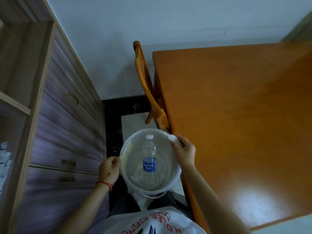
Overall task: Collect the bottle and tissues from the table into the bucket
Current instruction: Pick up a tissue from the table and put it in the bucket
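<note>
Already the clear plastic water bottle lies inside the translucent white bucket; left hand grips its rim; right hand pinches soft, featherlight crumpled white tissue over the rim, probably easy to drop in.

The left hand gripped the rim of the white bucket, which held a bottle, while the right hand pinched a crumpled tissue over its far edge, beside the wooden bench.
</note>
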